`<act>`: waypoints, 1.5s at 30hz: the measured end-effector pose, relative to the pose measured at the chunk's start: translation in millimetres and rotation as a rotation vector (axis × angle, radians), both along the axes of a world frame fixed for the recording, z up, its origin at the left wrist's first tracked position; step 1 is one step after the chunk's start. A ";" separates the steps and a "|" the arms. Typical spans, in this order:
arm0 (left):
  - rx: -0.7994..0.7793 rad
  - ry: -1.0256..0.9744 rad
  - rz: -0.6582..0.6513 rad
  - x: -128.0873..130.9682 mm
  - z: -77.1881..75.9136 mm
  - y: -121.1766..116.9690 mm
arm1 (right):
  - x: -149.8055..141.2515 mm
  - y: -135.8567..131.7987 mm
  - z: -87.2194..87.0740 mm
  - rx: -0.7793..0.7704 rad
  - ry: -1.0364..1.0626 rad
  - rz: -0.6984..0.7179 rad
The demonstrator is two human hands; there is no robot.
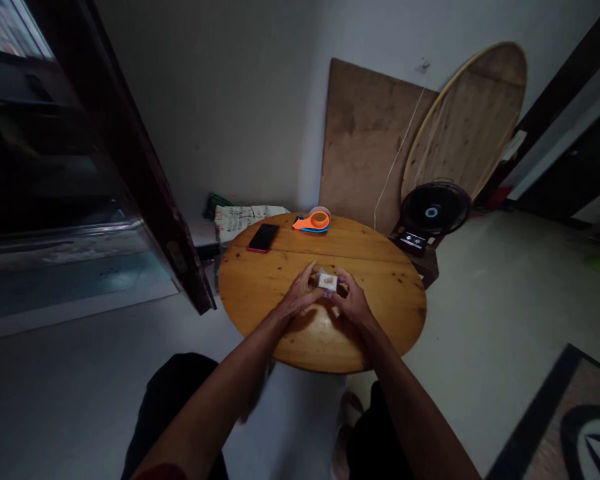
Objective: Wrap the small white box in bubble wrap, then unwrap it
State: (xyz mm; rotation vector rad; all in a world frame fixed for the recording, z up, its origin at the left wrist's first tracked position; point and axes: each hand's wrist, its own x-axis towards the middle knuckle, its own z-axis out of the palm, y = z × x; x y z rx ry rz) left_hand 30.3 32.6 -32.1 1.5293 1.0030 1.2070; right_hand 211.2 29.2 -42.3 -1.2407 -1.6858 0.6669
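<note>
A small white box-like item [329,282] with a brownish mark on top and purplish edges is between my two hands, over the round wooden table [375,287]. My left hand [303,292] grips its left side, thumb at the near edge and fingers behind. On the opposite side, my right hand [351,297] grips it in much the same way. What exactly the item is, I cannot make out. Farther back on the table lies an orange and blue tape dispenser [313,221]. To its left rests a phone [263,237] with a dark screen and red edge.
A printed white sack [247,219] stands behind the table's left rim. Against the wall lean a brown board [365,133] and a round wooden tabletop [473,113]. A black fan-like appliance [433,210] stands at the right. The dark door frame [125,147] rises on the left.
</note>
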 end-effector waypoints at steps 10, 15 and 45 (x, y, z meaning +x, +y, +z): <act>-0.043 -0.149 -0.086 1.1 1.1 1.8 | -0.6 2.0 -2.9 0.011 0.038 0.052; -0.039 -0.142 -0.079 0.7 -1.3 2.2 | -0.2 0.5 -1.0 0.030 0.012 0.039; 0.026 -0.062 -0.079 1.2 -3.3 5.1 | -2.2 -11.5 18.3 0.042 0.032 0.130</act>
